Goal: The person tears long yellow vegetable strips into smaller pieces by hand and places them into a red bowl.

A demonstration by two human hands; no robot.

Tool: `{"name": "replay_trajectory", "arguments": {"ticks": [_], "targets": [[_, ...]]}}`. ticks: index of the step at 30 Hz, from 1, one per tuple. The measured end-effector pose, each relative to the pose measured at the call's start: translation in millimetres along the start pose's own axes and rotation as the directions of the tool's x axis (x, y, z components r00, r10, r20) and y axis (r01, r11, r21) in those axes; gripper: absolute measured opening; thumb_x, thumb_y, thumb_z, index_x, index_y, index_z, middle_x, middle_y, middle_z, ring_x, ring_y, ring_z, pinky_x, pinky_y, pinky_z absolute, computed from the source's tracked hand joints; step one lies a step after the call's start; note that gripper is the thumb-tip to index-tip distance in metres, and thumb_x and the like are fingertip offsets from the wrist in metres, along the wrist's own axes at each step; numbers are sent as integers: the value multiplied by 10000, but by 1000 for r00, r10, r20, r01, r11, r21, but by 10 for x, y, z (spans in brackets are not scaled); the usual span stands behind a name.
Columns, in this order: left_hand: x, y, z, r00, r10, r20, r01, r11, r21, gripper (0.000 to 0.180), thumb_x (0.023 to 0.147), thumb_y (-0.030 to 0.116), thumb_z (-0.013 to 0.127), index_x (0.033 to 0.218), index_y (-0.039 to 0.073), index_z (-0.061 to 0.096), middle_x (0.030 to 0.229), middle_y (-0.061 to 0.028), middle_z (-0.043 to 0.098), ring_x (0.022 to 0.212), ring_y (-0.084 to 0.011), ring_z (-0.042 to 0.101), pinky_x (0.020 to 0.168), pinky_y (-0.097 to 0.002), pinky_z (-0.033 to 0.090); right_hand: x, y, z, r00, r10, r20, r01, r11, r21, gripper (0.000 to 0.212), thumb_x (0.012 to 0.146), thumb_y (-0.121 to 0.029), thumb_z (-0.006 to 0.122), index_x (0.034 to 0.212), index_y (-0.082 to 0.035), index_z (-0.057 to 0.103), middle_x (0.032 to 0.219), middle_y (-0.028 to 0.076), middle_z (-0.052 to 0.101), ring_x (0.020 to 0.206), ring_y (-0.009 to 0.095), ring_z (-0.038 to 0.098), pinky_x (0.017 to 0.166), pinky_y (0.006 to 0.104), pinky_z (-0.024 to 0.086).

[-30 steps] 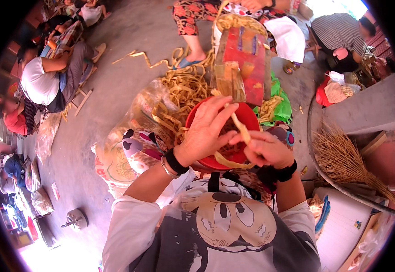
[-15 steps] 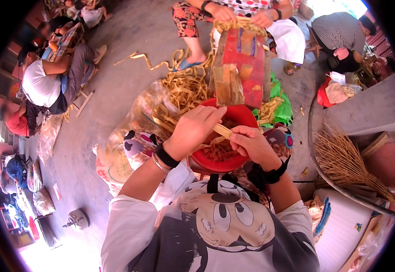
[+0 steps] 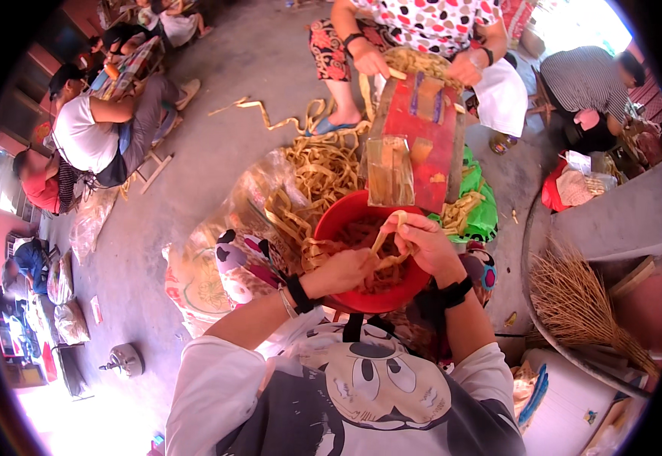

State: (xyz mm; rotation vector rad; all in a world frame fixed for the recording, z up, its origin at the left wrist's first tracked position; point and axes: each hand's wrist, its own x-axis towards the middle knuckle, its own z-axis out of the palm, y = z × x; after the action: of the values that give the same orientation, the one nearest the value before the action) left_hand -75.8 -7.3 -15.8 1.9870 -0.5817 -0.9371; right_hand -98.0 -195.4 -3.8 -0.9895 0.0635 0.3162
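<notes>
Above a red basin, a pale yellow flat strip runs between my two hands. My left hand is closed on its lower end, low over the basin. Higher and to the right, my right hand pinches the upper end, which curls over the fingers. Reddish-brown pieces lie inside the basin, partly hidden by my hands. Left of the basin is a heap of long yellow strips, some on clear plastic sheeting.
Beyond the basin, a co-worker handles yellow strips at a red board. A green bag with yellow pieces lies right of it. A twig broom and a hose are at right. Other people sit left and far right.
My left hand has dropped toward me and lower over the basin, turning over. My right hand has risen slightly, so the strip now slants upward. The co-worker's left-side hand has shifted lower.
</notes>
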Motion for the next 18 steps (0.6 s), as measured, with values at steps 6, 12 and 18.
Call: {"name": "replay_trajectory", "arguments": {"ticks": [6,12,18], "targets": [[51,142,-179,991,-78,107,129,769,-626,299,891,269,388,776,30,527,567,-24,528,456,-91,478,434,-205,383,83,272,47,947,-303,103,295,701,-649,210,809,-79,540,1003,-1,556,835,15,585,694,52,503,642,188,417],[73,214,-173,953,-146,-267,-74,739,-670,255,876,268,421,965,48,515,794,-9,526,606,-39,472,479,-170,376,101,167,5,998,-55,-37,43,962,-270,193,821,-98,523,1000,-33,497,707,23,563,559,46,472,471,159,364],[141,186,-99,991,19,-134,-100,766,-635,187,858,157,472,1009,48,486,816,25,510,706,-51,487,568,-179,406,59,156,16,1000,2,5,-2,996,-87,156,857,-124,480,991,-43,485,699,14,549,497,41,433,413,153,327]]}}
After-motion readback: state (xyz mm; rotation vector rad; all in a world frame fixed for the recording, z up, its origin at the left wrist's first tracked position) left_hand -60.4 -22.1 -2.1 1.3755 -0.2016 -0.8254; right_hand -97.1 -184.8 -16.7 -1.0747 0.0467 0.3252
